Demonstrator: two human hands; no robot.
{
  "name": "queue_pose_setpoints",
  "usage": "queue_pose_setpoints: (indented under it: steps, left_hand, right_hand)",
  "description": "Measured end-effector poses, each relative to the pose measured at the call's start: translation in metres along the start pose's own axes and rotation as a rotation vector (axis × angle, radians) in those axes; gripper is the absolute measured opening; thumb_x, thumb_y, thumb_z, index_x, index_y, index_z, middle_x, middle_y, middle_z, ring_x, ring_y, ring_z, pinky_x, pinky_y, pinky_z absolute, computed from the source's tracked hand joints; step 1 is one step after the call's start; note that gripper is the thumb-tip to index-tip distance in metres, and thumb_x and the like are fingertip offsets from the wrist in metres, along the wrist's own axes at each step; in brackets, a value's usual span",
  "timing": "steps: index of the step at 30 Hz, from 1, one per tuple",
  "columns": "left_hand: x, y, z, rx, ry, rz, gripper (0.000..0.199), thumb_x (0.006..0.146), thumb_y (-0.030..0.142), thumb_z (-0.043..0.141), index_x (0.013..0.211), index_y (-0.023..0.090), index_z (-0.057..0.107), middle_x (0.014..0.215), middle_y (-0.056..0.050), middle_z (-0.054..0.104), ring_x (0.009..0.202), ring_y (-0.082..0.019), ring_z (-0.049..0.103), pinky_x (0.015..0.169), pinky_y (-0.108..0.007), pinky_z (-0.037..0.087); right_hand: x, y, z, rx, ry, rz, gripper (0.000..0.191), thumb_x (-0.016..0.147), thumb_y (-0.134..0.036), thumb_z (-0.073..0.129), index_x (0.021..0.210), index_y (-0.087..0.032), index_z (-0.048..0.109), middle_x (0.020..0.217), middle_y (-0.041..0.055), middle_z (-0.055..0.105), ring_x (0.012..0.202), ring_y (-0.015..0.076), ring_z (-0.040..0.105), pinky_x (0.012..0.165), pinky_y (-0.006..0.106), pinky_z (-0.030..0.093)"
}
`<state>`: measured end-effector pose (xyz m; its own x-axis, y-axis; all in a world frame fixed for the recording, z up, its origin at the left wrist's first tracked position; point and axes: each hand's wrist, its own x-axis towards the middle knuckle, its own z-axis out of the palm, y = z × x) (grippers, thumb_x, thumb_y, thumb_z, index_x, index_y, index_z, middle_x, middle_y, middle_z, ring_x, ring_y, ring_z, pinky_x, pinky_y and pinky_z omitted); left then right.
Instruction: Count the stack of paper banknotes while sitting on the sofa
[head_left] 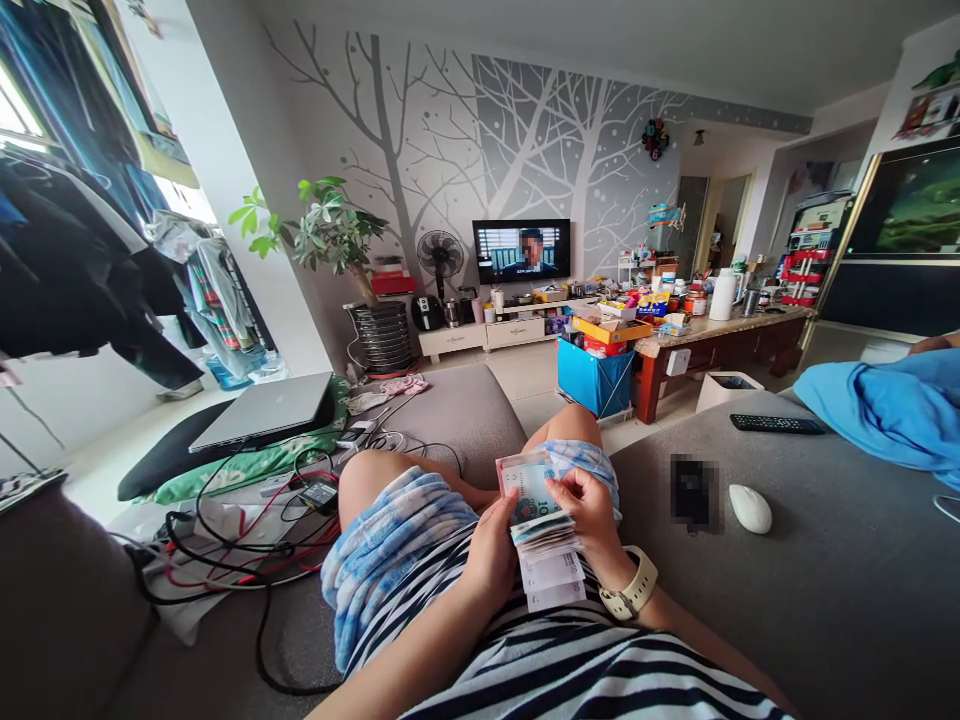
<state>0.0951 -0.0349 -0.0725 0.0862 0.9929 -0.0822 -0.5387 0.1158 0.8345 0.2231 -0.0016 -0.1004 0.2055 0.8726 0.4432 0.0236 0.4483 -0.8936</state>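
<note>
Head view: paper money is up in front of the sitter, between two hands. The left hand is clamped on one side of it, and the right hand pinches the other side, thumb on top. I think they hold both sides so the loose notes don't slip out. Some of the notes fold over and hang down in steps toward the sitter, maybe so the top ones are easy to see. A cream watch is near the money, on the right wrist.

Right of the money, on the grey sofa, lie a white mouse and a remote, perhaps put there to be easy to reach. Left of the money are messy cords and a closed laptop on a green cushion.

Past the money, a blue box has a yellow carton and other packs piled on top; I can't see deeper in. Farther right of the money are a pale bin and a white bottle on the table. I can't tell what is inside them. Far past the money, to its left, a black pot holds a leafy plant.
</note>
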Motion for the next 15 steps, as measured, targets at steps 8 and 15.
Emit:
queue_pose_setpoints:
  steps: [8, 15]
  left_hand:
    - [0.0031, 0.0002, -0.0007, -0.038, 0.017, 0.020, 0.032, 0.066, 0.037, 0.072, 0.085, 0.011, 0.070, 0.084, -0.009, 0.073, 0.081, -0.024, 0.067, 0.077, -0.032, 0.050]
    - [0.0023, 0.0068, 0.0043, -0.109, 0.098, -0.086, 0.029, 0.071, 0.035, 0.066, 0.091, 0.013, 0.070, 0.079, -0.009, 0.073, 0.079, -0.028, 0.070, 0.071, -0.038, 0.054]
  right_hand:
    - [-0.0005, -0.0023, 0.0008, 0.011, -0.010, 0.037, 0.032, 0.075, -0.042, 0.066, 0.057, -0.021, 0.050, 0.052, -0.0022, 0.044, 0.051, 0.0133, 0.038, 0.051, 0.030, 0.033]
    - [-0.0042, -0.0089, -0.0020, 0.125, -0.086, 0.016, 0.027, 0.078, -0.044, 0.065, 0.067, -0.020, 0.058, 0.058, -0.0012, 0.050, 0.055, 0.0143, 0.043, 0.054, 0.029, 0.036]
